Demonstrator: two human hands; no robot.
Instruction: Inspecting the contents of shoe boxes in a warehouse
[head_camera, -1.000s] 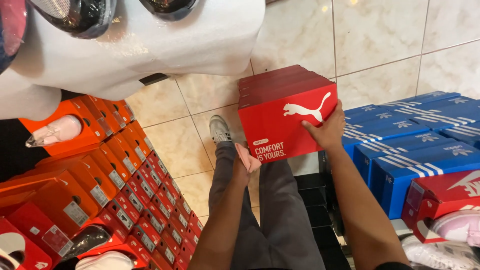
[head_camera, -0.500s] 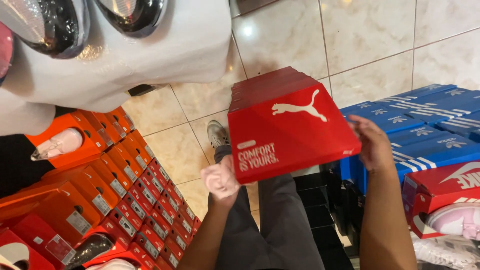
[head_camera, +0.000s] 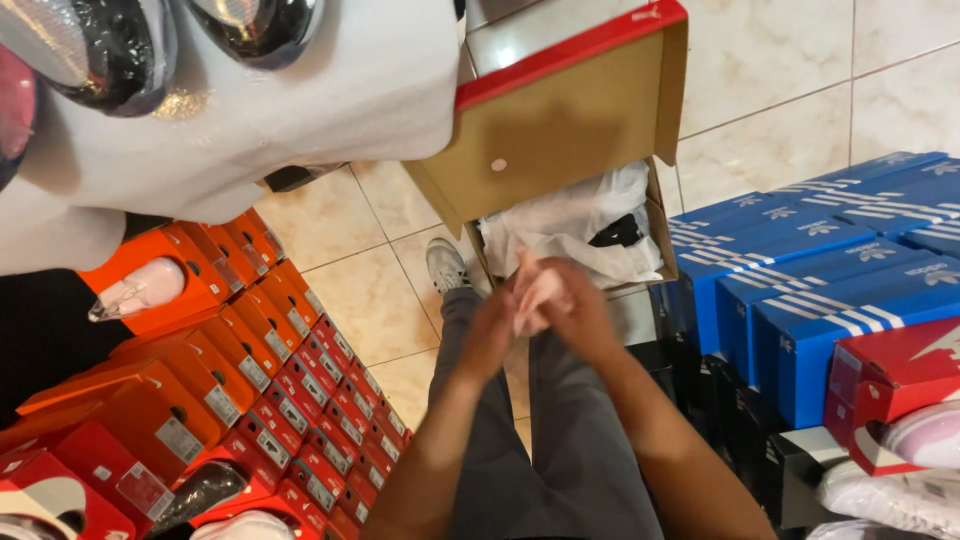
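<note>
Shoebox (head_camera: 575, 190), head view: I see it open on my lap, red-edged lid (head_camera: 560, 120) tipped back, white wrapping paper (head_camera: 570, 225) and a dark item inside. Both hands meet just in front of the box: left hand (head_camera: 492, 335) and right hand (head_camera: 580, 315), fingers curled narrow around a crumpled pale wad (head_camera: 535, 295). Left of the box, orange and red boxes (head_camera: 250, 380); right of it, blue boxes (head_camera: 820, 270). Status: lid is up; contents remain mostly wrapped and inside.
</note>
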